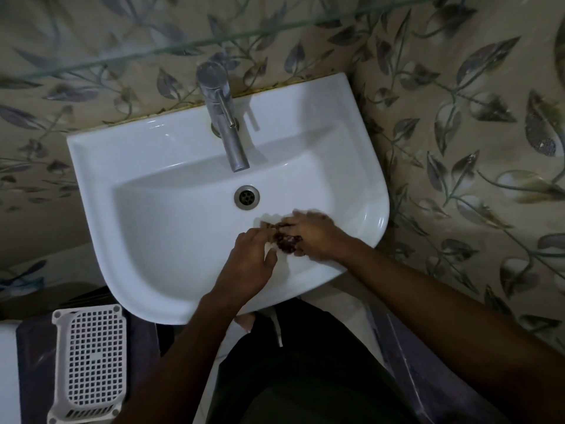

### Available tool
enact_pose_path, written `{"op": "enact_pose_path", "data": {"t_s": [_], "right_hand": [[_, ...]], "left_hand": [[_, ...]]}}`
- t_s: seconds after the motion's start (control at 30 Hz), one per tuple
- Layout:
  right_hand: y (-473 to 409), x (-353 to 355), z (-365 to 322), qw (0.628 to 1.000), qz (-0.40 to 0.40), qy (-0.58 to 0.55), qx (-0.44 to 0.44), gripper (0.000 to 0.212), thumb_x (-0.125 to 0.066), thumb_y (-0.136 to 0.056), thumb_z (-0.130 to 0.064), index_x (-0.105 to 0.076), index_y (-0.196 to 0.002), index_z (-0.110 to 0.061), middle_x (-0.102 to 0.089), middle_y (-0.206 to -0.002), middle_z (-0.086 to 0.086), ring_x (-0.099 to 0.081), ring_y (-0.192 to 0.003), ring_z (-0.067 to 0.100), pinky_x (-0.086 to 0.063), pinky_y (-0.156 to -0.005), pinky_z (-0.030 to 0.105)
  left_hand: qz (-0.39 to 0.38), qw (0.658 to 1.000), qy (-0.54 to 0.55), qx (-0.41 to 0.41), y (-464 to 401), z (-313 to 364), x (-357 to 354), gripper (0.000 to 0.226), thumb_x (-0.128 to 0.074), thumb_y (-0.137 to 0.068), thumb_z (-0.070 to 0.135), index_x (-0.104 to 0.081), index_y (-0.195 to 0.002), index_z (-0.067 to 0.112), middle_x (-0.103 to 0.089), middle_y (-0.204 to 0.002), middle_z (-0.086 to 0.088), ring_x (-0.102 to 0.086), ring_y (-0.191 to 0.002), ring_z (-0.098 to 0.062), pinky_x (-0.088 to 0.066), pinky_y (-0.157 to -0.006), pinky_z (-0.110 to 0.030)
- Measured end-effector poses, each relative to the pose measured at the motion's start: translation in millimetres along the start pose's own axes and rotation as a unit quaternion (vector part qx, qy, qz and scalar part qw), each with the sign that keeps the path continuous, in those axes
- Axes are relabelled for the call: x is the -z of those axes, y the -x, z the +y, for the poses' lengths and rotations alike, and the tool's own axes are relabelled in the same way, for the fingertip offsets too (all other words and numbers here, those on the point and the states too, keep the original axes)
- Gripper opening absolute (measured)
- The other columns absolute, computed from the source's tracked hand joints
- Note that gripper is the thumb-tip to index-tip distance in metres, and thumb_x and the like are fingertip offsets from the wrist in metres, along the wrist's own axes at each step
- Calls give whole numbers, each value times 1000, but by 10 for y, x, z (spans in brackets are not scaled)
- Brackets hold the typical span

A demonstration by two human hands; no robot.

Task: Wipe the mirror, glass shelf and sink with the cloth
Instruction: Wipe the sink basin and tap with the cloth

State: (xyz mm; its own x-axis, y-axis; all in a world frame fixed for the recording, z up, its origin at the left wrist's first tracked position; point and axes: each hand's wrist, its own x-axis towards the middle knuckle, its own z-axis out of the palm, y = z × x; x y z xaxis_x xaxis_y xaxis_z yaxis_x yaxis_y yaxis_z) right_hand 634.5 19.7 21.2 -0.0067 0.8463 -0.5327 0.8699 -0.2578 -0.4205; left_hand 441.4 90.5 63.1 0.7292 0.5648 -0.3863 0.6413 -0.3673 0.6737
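Both hands, left (249, 264) and right (312, 237), grasp the cloth (286, 241) inside the sink (153, 228), lower centre.

White sink (171, 148), leaf-patterned beige wall (458, 117)

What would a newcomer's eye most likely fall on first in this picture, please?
Probably the white sink filling the centre, with its chrome tap above the drain. Next, the left hand and right hand meeting over a small cloth in the basin's near right part.
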Motion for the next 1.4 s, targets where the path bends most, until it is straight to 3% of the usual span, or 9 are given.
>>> {"op": "enact_pose_path", "data": {"t_s": [0.1,0.23,0.37,0.57,0.7,0.83,1.03,1.23,1.4], "right_hand": [[-201,179,341,988,41,142,-33,77,-74,-87,-26,-36,-154,-24,-28,-164,-2,-17,-153,27,-16,-124,44],[-463,353,506,979,111,160,-67,81,-70,-87,-12,-29,-156,-17,-15,-167,1,-6,-155,29,-7,-125,43],[-320,134,162,996,61,-2,-66,79,-73,-88,-15,-32,-156,-17,-25,-165,6,-15,-153,29,-7,-124,38],[335,45,-190,989,-17,-145,-18,33,-71,-90,-30,-68,-122,-22,-69,-118,5,-64,-108,26,-48,-95,40],[447,256,146,995,39,-42,-76,50,-85,-73,-33,-71,-120,-21,-70,-116,8,-65,-103,28,-50,-94,42],[503,304,434,990,102,18,-93,66,-85,-69,-14,-64,-131,-8,-60,-135,18,-54,-124,38,-31,-114,47],[811,62,186,983,148,-58,-95,67,-79,-82,-19,-53,-143,-11,-53,-145,11,-49,-131,30,-22,-111,28],[963,9,367,937,325,-76,-104,65,-74,-79,-22,-56,-140,-7,-52,-146,15,-42,-137,29,-22,-120,33],[952,-492,-439,960,263,-56,-75,59,-62,-87,-41,-55,-139,-14,-59,-133,8,-52,-122,29,-34,-109,41]], "left_hand": [[-1,1000,-5,2,-37,18,12,44,-52,-98,24,-48,-141,18,-49,-140,-3,-39,-131,-22,-35,-107,-34],[3,1000,-8,8,-62,25,35,45,-52,-98,25,-47,-142,19,-48,-144,-3,-38,-134,-22,-37,-110,-38],[7,1000,-7,11,-57,10,42,45,-52,-98,24,-47,-142,18,-48,-143,-4,-38,-133,-23,-36,-109,-36],[22,999,-23,2,-114,46,-29,53,-56,-95,20,-41,-145,10,-44,-144,-10,-39,-132,-28,-35,-106,-38],[10,999,-34,-18,-208,154,-85,56,-55,-96,22,-37,-147,10,-42,-147,-11,-36,-134,-29,-34,-109,-40],[2,998,-38,-40,-268,278,-126,55,-55,-96,22,-38,-147,11,-43,-146,-10,-36,-136,-27,-32,-110,-39],[-12,998,-34,-61,-261,294,-165,54,-55,-96,22,-38,-147,13,-44,-146,-8,-36,-135,-25,-30,-110,-34],[-6,998,-29,-50,-171,216,-112,55,-54,-97,23,-37,-148,15,-43,-148,-6,-36,-136,-24,-33,-112,-37],[53,999,11,-8,70,4,99,53,-55,-96,20,-39,-147,18,-43,-147,-1,-36,-135,-18,-31,-110,-31]]}}
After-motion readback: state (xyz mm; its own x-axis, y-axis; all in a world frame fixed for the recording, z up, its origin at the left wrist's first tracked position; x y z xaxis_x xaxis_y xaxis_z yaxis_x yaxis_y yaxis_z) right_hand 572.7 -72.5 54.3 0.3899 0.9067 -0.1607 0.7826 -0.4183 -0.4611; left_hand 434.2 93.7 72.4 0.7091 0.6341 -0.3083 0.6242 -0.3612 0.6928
